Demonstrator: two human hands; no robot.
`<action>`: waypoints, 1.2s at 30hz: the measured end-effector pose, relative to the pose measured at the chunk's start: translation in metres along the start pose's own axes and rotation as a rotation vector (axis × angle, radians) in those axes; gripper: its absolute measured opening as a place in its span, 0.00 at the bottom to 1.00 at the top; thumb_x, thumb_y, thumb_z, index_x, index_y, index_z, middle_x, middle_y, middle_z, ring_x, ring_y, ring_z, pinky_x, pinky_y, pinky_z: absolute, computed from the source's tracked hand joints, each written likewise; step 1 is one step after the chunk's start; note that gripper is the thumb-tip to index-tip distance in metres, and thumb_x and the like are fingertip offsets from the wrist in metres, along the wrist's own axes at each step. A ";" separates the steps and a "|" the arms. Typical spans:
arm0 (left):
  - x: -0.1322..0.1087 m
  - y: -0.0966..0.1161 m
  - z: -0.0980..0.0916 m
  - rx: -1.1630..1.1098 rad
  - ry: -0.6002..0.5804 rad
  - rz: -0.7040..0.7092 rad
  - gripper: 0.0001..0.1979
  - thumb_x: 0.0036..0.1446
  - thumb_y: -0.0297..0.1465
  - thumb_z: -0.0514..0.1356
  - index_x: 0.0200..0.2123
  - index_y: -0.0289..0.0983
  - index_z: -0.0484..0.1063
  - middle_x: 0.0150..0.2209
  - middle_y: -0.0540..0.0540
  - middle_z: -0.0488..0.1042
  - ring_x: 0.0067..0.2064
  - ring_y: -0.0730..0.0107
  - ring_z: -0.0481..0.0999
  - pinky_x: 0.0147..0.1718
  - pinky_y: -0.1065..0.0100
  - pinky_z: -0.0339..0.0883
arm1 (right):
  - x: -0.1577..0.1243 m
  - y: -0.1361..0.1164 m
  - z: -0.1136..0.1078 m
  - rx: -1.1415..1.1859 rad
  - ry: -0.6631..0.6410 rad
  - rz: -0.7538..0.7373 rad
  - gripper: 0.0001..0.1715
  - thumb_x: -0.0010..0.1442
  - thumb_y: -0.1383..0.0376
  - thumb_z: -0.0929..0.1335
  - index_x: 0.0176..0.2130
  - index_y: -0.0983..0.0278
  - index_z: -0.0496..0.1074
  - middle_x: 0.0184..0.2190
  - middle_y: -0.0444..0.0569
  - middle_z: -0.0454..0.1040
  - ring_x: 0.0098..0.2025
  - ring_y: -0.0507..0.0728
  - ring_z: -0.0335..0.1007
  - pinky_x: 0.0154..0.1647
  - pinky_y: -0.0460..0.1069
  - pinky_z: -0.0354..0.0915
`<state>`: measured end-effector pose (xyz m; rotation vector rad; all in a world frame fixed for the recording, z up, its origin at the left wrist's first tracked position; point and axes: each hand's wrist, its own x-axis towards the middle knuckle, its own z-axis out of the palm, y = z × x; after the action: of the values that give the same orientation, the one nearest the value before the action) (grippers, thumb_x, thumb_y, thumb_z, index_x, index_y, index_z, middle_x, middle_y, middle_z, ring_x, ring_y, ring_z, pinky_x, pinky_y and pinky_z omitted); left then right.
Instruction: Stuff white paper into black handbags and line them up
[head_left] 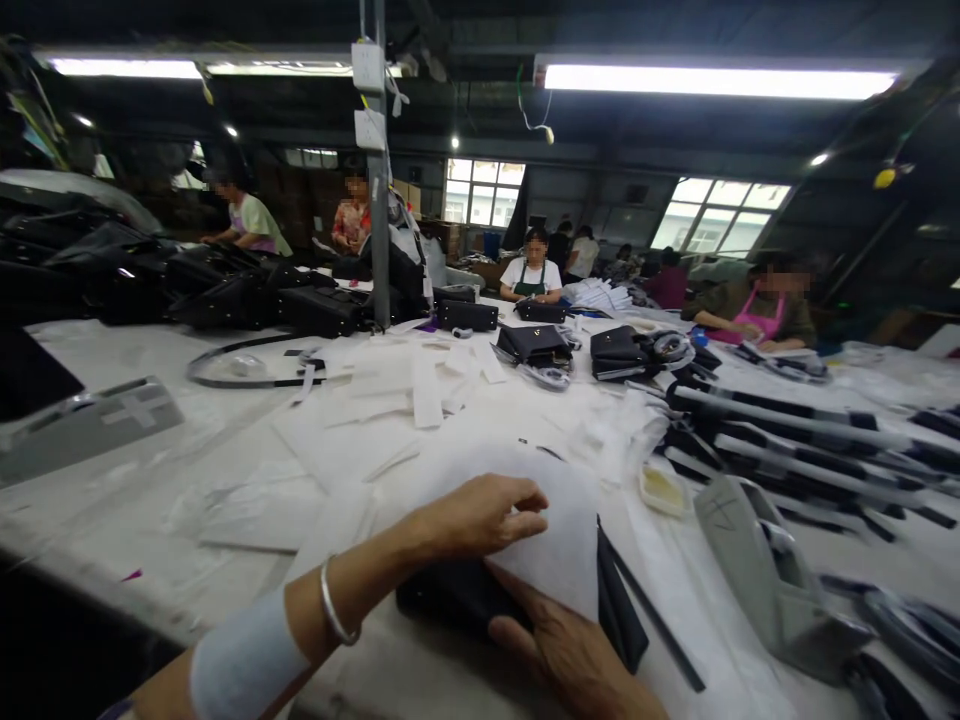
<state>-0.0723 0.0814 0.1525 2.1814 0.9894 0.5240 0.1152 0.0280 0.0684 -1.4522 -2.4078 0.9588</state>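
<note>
My left hand (480, 512) lies with curled fingers on a sheet of white wrapping paper (547, 530) that covers part of a black bag (450, 595) on the table. A silver bangle sits on that wrist. My right hand (570, 655) comes in from the bottom and grips the near edge of the black bag, thumb pressed onto it below the paper. A black strap (652, 615) runs out from the bag to the right.
The white table (225, 440) carries loose paper sheets and strips. Finished black bags (536, 345) lie farther back, a heap of black bags (150, 275) at left, wrapped black straps (810, 440) at right, a grey metal holder (780, 585) near right. Other people work at the far side.
</note>
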 end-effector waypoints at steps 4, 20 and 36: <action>-0.029 -0.036 -0.004 0.467 -0.075 0.103 0.25 0.55 0.37 0.68 0.56 0.40 0.70 0.58 0.41 0.72 0.60 0.53 0.69 0.60 0.57 0.58 | -0.001 -0.005 -0.005 0.038 -0.066 0.015 0.33 0.66 0.46 0.63 0.67 0.47 0.58 0.63 0.43 0.67 0.63 0.63 0.64 0.64 0.56 0.57; -0.016 -0.037 0.018 0.787 -0.172 0.129 0.05 0.61 0.26 0.58 0.38 0.35 0.75 0.38 0.39 0.78 0.41 0.53 0.78 0.40 0.59 0.69 | 0.000 0.024 0.031 -0.275 0.704 -0.488 0.24 0.68 0.48 0.63 0.48 0.62 0.73 0.41 0.53 0.81 0.42 0.60 0.79 0.43 0.50 0.74; 0.005 -0.007 0.029 0.834 -0.122 0.067 0.07 0.60 0.23 0.56 0.37 0.30 0.75 0.34 0.34 0.78 0.36 0.50 0.81 0.31 0.59 0.73 | -0.016 0.007 0.049 -0.517 0.890 -0.393 0.16 0.71 0.59 0.61 0.51 0.59 0.74 0.44 0.49 0.79 0.48 0.61 0.73 0.56 0.59 0.62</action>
<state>-0.0555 0.0764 0.1281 2.9323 1.2063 -0.0276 0.1064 -0.0047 0.0283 -1.0890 -2.1245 -0.3776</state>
